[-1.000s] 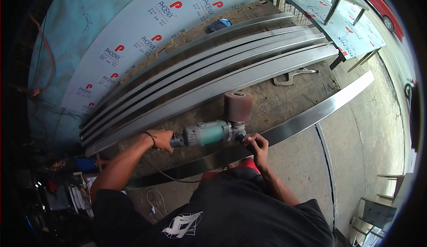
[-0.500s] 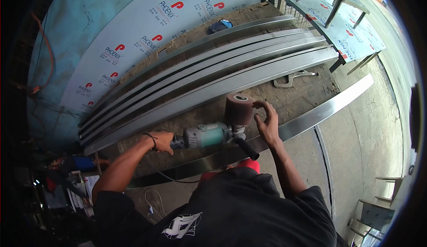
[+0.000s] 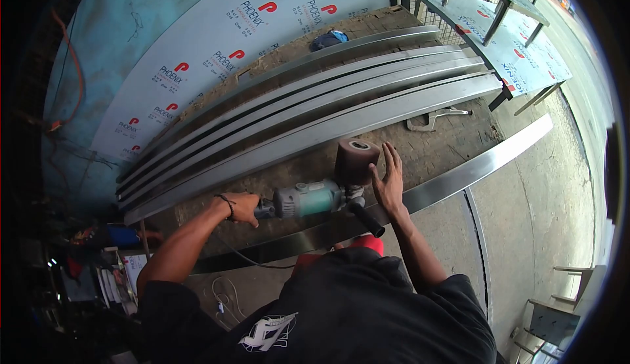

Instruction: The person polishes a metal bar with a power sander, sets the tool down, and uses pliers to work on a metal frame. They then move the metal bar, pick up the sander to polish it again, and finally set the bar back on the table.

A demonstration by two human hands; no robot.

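Fingers [image 3: 253, 219] of left hand [image 3: 240, 207] clasp one sander [image 3: 310, 198]; right fingers [image 3: 395, 161] outstretched by one drum [image 3: 352, 165].

The left hand [image 3: 243, 207] curls in a grip while the right hand [image 3: 390, 190] is raised, seemingly flat and unclenched.

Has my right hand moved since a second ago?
Yes: your right hand has left the black side handle and moved toward the clamp lying on the bench, now beside the brown drum.
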